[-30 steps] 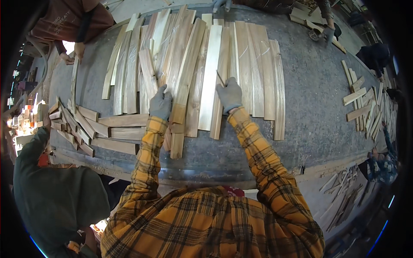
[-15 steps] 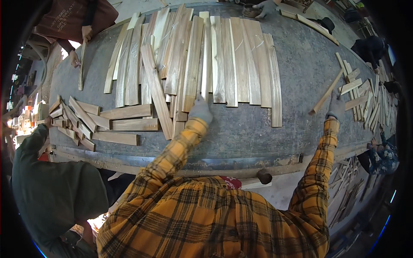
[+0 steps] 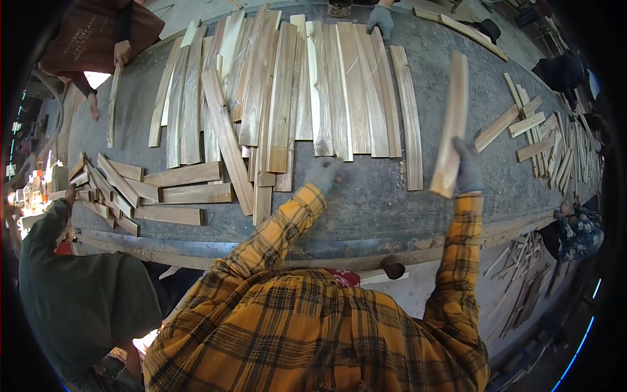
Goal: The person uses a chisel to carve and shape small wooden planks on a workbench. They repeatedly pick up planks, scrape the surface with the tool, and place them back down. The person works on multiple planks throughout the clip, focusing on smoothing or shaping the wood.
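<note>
My right hand (image 3: 467,168), in a grey glove, grips a wooden board (image 3: 452,121) near its lower end. The board is raised at a tilt over the right part of the table (image 3: 366,202). My left hand (image 3: 322,174), also gloved, hovers or rests just below the near ends of a row of wooden boards (image 3: 282,98); its fingers are smeared by motion, and I cannot tell if they touch wood. One longer board (image 3: 225,137) lies slanted across the row's left part. A single board (image 3: 407,117) lies at the row's right end, a narrow gap away.
Short wooden pieces (image 3: 189,195) are heaped at the left, where a person in dark green has a hand (image 3: 70,193). Another person holds a slat (image 3: 114,104) at the far left. A co-worker's gloved hand (image 3: 380,22) is at the row's far end. More pieces (image 3: 539,140) lie right.
My right hand has brought a board up and leftward from the right-hand pieces. My left hand has come off the boards, slightly right. The co-worker's gloved hand has moved to the boards' far ends.
</note>
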Available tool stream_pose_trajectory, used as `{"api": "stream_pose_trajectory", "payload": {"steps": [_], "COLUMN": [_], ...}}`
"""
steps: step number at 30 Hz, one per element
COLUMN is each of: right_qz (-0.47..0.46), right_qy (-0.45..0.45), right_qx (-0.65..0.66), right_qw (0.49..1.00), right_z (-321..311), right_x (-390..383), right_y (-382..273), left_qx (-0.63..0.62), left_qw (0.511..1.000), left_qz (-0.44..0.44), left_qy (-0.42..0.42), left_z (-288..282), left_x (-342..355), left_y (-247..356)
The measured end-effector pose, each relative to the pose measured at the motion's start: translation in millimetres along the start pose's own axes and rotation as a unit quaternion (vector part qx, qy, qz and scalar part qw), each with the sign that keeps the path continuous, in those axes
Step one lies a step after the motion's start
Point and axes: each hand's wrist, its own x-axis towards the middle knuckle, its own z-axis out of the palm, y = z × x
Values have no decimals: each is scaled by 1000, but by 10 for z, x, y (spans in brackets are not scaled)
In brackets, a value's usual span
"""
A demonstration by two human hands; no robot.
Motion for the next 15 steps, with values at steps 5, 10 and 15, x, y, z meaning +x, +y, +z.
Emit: {"api": "stream_pose_trajectory", "payload": {"steps": [5,10,15], "right_qz": [-214,-290,-300], "right_qy": [133,-95,-59], "right_qx": [-443,-503,-522], "right_qw": [860,808,796], "right_z": [23,1717,1355], "right_x": [267,-405,3], "right_y": [-84,446,805], "left_qx": [319,643,681], "left_qw": [912,671,634], "left_qz": [105,324,303], "left_qy": [237,178,207], "left_z": [-69,-239,-701], "left_x": [220,403,535], "left_y": [-44,-43,-148]}}
